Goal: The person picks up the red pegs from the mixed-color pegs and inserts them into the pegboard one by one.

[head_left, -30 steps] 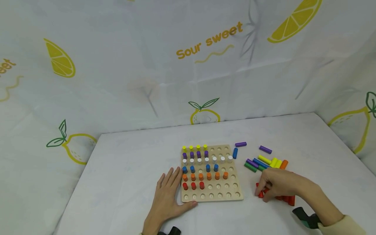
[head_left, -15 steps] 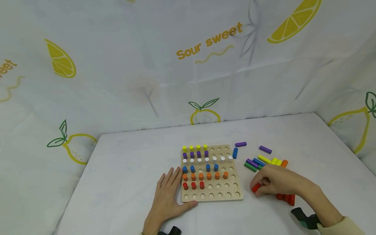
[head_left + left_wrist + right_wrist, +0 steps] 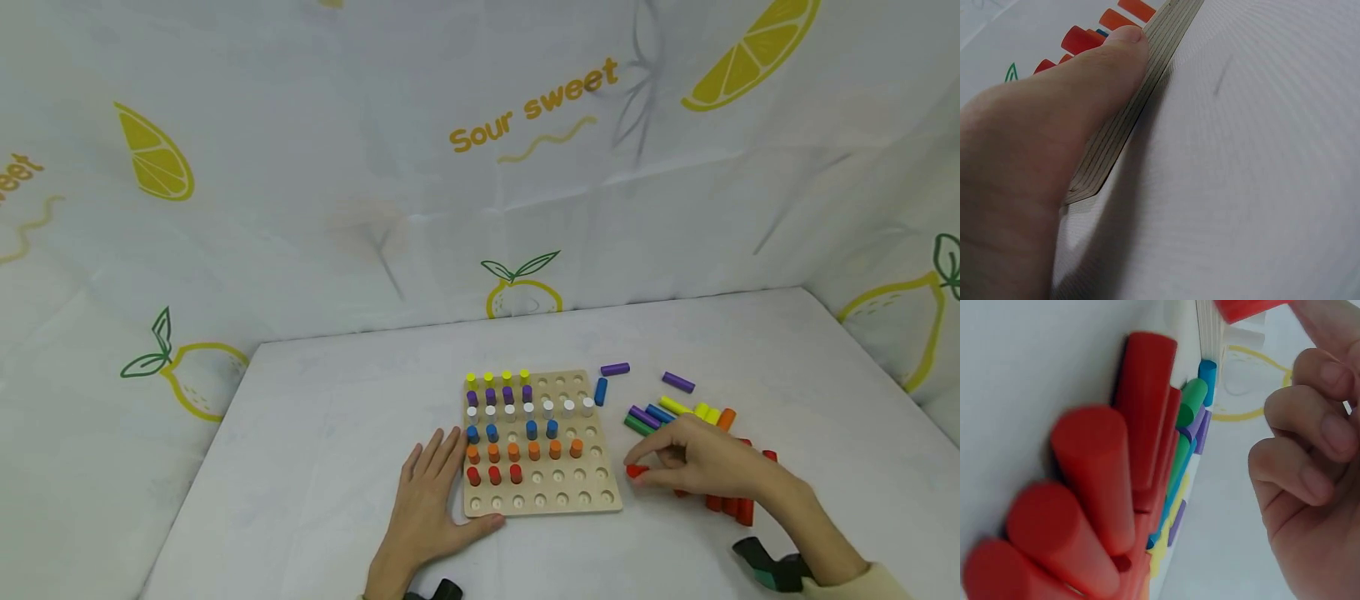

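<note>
A wooden pegboard (image 3: pixel 540 502) lies on the table with rows of yellow, purple, white, blue, orange and red pegs standing in its holes. My left hand (image 3: pixel 429 502) rests at its left side, fingers straight along the edge and thumb on the near-left corner. In the left wrist view the thumb (image 3: pixel 1104 69) lies against the board's layered edge (image 3: pixel 1141 81). Just right of the board, my right hand (image 3: pixel 697 460) pinches a red peg (image 3: pixel 637 471) between thumb and forefinger. In the right wrist view that red peg (image 3: pixel 1247 307) is cut off at the top, and the other fingers are curled.
Several loose red pegs (image 3: pixel 731 505) lie beneath and beside the right hand. Beyond it are green, purple, blue, yellow and orange pegs. A blue peg (image 3: pixel 601 392) and a purple peg (image 3: pixel 615 369) lie near the board's far right corner. A patterned cloth (image 3: pixel 337 208) hangs behind the table.
My right hand has picked up a red peg from the pile and moved left with it toward the board, uncovering more red pegs. My left hand stays in place.
</note>
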